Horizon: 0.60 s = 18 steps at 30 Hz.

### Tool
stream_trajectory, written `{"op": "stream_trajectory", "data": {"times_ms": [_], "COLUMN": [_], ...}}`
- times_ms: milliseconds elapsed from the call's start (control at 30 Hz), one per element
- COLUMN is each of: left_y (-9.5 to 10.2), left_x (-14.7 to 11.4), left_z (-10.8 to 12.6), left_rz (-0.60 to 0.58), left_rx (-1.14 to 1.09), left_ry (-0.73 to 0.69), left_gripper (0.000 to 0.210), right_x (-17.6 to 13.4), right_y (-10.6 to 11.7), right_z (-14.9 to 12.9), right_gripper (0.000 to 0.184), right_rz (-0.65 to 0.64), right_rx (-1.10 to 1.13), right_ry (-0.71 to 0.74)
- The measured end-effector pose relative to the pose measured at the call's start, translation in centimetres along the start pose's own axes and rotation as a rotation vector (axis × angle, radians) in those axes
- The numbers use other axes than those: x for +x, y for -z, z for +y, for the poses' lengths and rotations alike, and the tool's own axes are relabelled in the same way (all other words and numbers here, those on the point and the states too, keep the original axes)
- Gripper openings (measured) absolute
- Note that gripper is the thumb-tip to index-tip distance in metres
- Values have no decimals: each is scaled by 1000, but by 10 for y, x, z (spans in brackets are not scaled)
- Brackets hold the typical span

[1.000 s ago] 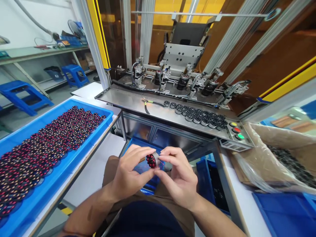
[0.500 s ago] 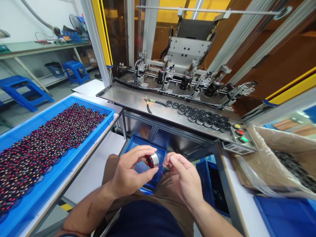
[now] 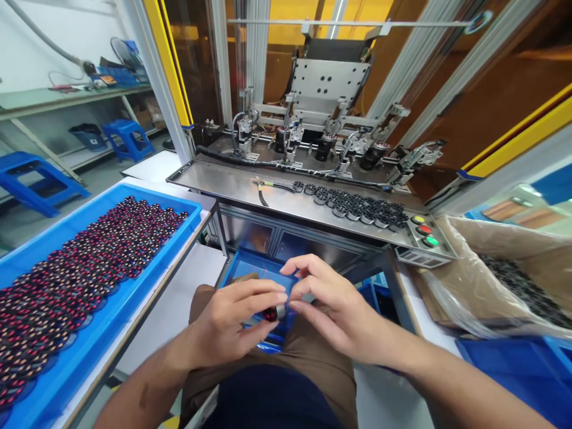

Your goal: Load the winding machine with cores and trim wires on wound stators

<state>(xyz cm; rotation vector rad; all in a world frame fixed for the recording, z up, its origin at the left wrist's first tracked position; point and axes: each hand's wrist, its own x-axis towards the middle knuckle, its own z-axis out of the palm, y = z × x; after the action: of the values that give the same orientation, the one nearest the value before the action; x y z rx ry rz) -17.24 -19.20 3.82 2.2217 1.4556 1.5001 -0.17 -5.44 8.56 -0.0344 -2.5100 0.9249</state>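
A small motor stator (image 3: 270, 314) with dark and red windings and a silver rim is pinched between the thumb and fingers of my left hand (image 3: 239, 313), above my lap. My right hand (image 3: 328, 304) is just to its right, thumb and fingers curved and slightly apart, tips close to the silver rim. I make out nothing held in the right fingers; whether they touch the stator I cannot tell. Below both hands is a blue bin (image 3: 241, 262), with thin reddish strands (image 3: 264, 271) that are hard to make out.
A blue tray (image 3: 190, 223) full of wound stators stands at the left. Ahead, a metal ledge (image 3: 214, 182) carries pliers (image 3: 261, 193) and rows of black parts (image 3: 361, 205) before a machine. Buttons (image 3: 425, 229) and a plastic-lined box (image 3: 491, 232) are at the right.
My right hand has gone from a closed pinch on thin reddish wire beside the stator to loosely spread fingers. The left hand has lowered and tilted the stator slightly. The view has shifted right.
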Motion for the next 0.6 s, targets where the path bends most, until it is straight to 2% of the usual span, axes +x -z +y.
{"op": "stream_trajectory", "data": {"times_ms": [67, 133, 233, 267, 333, 367, 467, 600], "left_y": [5, 6, 4, 2, -1, -2, 0, 12], "left_x": [-2, -4, -5, -5, -5, -5, -7, -18], "left_z": [2, 3, 3, 3, 3, 4, 4, 1], "left_rz": [-36, -28, 33, 55, 84, 89, 104, 123], "left_rx": [-95, -138, -106, -80, -34, -20, -21, -135], "left_ry": [38, 73, 95, 94, 88, 86, 89, 193], "left_gripper": [33, 30, 31, 32, 33, 34, 36, 37], "right_x": [-1, -3, -4, -3, -1, 1, 7, 14], "right_y": [11, 21, 28, 27, 20, 14, -4, -8], "right_z": [8, 13, 7, 1, -11, -16, -24, -14], "right_gripper": [16, 18, 7, 8, 23, 23, 9, 19], "right_rz": [-119, -169, -71, -31, -11, -19, -59, -145], "right_rx": [-117, -258, -392, -387, -334, -314, -328, -382], "right_ry": [74, 115, 125, 135, 173, 195, 261, 341]}}
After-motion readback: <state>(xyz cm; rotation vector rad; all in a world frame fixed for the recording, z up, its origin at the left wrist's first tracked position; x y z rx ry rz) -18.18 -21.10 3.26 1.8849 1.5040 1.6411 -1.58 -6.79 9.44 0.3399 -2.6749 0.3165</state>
